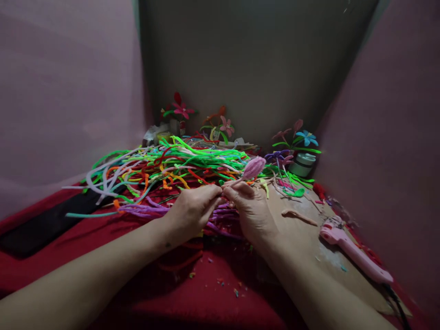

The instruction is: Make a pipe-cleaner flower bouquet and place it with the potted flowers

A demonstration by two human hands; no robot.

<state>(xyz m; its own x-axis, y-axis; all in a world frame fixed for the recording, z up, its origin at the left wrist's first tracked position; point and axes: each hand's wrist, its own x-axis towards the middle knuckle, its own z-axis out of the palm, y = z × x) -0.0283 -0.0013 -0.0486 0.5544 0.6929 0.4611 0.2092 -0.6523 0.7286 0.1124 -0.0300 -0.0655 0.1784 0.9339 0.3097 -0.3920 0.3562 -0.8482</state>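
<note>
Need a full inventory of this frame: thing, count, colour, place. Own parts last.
pink bud: 1, pink, held at both hands' fingertips by its stem
fuzzy stems: many, mostly green, white, purple, orange, red, heaped centre and left
fuzzy flowers: several, pink, blue, purple, along the back
jar: 1, pale with dark band, back right
board: 1, tan, right
beige strip: 1, beige, on board
handheld tool: 1, pink, dark cord, right side of board
flat object: 1, black, left
scraps: several, mixed, front
cloth: 1, red, underneath
walls: pink sides, grey back
left hand: 1, bare, centre
right hand: 1, bare, centre
</note>
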